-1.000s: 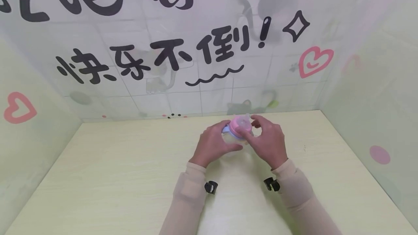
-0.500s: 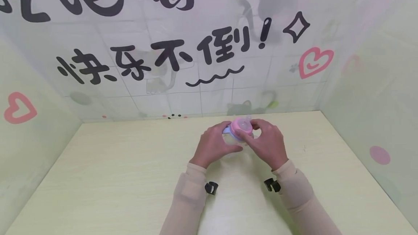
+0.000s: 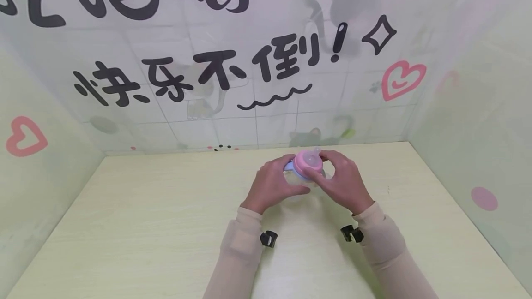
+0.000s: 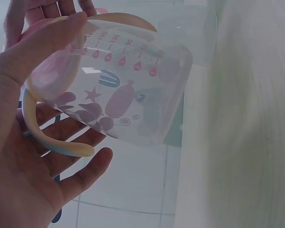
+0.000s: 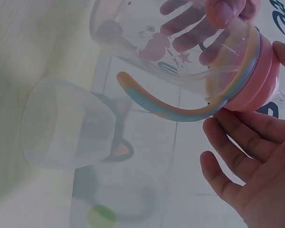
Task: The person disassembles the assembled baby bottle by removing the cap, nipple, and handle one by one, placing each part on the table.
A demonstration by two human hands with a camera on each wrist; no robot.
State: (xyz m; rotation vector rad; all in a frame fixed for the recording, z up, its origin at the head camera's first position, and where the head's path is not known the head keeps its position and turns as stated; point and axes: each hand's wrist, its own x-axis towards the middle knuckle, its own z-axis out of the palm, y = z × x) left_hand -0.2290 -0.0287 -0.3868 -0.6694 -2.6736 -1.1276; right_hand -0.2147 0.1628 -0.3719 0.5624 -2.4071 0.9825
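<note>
A clear baby bottle [image 4: 128,80] with pink measuring marks and sea-animal prints is held between both hands near the back of the table. My left hand [image 3: 270,181] grips the body, thumb in front and fingers around behind. My right hand [image 3: 345,181] pinches the pink screw collar [image 5: 256,78] at the top, its thumb lying across it. A clear teat [image 5: 280,99] sticks up out of the collar. Curved blue-and-yellow handles [image 5: 173,112] hang from the neck. Part of the body is hidden behind the fingers in the head view.
A clear plastic cap [image 5: 69,126] stands on the pale wooden table [image 3: 158,225] just behind the bottle. The back wall [image 3: 224,128] with black lettering rises close beyond, with side walls left and right.
The right hand and forearm have shifted slightly right, and the collar and teat have moved a little right and down. The left hand stays nearly still around the bottle.
</note>
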